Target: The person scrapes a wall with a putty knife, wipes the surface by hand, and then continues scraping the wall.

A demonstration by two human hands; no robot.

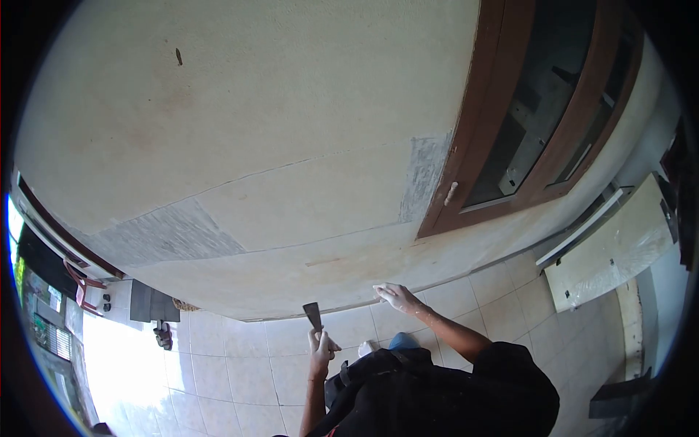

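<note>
My left hand (320,349), dusted with white, is wrapped round the handle of a putty knife (313,315), whose dark blade points up toward the wall. To the right, my right hand (399,298) is coated in white on its fingers and reaches near the foot of the wall; its fingers are pressed together, and what they hold, if anything, is too small to make out. The cream wall (291,182) in front has thin cracks and two grey scraped patches, one at the lower left (175,233) and one beside the window frame (424,175).
A brown-framed window (466,197) is set in the wall at the upper right. A plastic-wrapped panel (611,251) leans at the right. On the left are a grey box (153,300), footwear (162,335) and a red chair (84,285). Pale tiles (247,371) cover the floor.
</note>
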